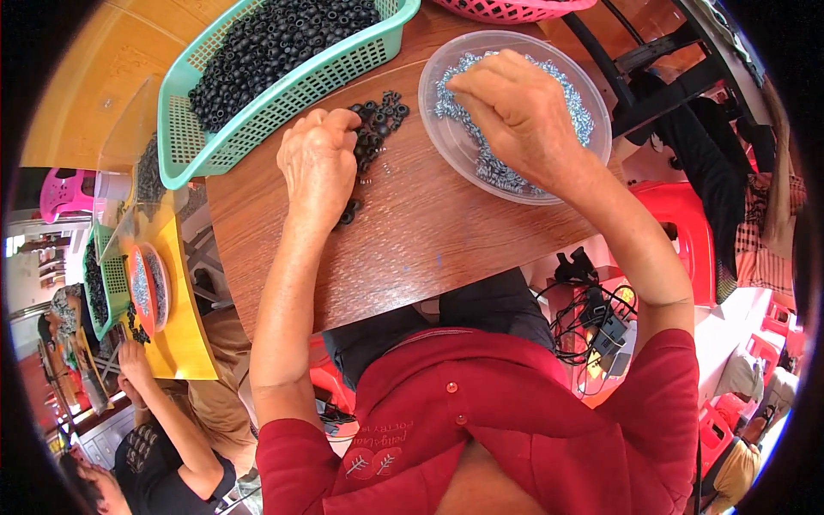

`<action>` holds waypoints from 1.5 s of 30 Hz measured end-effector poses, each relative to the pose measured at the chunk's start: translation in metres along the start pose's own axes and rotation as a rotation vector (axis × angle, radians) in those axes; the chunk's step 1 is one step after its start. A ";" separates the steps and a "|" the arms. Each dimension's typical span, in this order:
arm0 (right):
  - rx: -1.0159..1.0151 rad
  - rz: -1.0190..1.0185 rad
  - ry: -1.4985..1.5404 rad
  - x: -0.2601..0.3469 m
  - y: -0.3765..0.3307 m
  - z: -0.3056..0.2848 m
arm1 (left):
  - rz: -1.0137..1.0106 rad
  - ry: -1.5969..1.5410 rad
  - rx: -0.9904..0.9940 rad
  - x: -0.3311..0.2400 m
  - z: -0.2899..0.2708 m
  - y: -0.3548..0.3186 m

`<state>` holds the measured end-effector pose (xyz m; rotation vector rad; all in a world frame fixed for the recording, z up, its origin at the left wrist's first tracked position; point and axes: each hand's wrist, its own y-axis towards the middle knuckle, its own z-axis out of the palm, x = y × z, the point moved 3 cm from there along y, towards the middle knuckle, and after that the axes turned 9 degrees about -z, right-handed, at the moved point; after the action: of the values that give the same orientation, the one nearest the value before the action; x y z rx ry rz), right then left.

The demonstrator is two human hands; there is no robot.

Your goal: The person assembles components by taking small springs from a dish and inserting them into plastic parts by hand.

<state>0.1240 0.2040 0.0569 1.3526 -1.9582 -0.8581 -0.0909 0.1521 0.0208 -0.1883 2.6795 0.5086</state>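
Note:
My left hand [319,163] rests at the edge of a loose pile of small black rings [378,129] on the brown wooden table. Its fingers are curled in, and whatever they hold is hidden behind them. A few black rings [348,212] lie by its wrist. My right hand [519,112] hovers above a round clear plastic tub [446,163] of small silvery-blue metal pieces [562,86]. Thumb and fingers are pinched together there; anything between them is too small to make out.
A green plastic basket [249,137] heaped with black rings [275,51] stands at the far left. A pink basket [515,7] is at the back. To the left, another person [172,429] works at a yellow table [184,318]. Tangled cables [592,318] hang below right.

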 end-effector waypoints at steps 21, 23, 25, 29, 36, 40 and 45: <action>0.050 0.099 0.130 0.032 -0.004 -0.002 | 0.177 0.023 0.012 -0.040 -0.007 0.006; 0.041 0.125 0.146 0.036 -0.007 -0.003 | -0.114 -0.426 0.182 -0.034 -0.022 -0.006; 0.033 0.181 0.259 0.042 -0.011 0.000 | -0.425 -0.865 0.341 -0.023 -0.027 -0.024; -0.066 0.289 0.425 0.063 -0.011 0.010 | -0.547 -1.510 0.418 -0.011 -0.021 -0.059; -0.119 0.176 0.495 0.088 -0.010 0.021 | -0.669 -1.832 0.397 -0.019 -0.013 -0.093; -0.073 0.177 0.475 0.091 -0.014 0.022 | -0.727 -1.895 0.461 -0.019 -0.013 -0.100; -0.026 0.205 0.509 0.093 -0.016 0.024 | -0.759 -1.834 0.417 -0.019 -0.008 -0.110</action>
<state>0.0864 0.1159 0.0404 1.1861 -1.6391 -0.3898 -0.0544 0.0486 0.0001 -0.3406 0.7463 -0.1730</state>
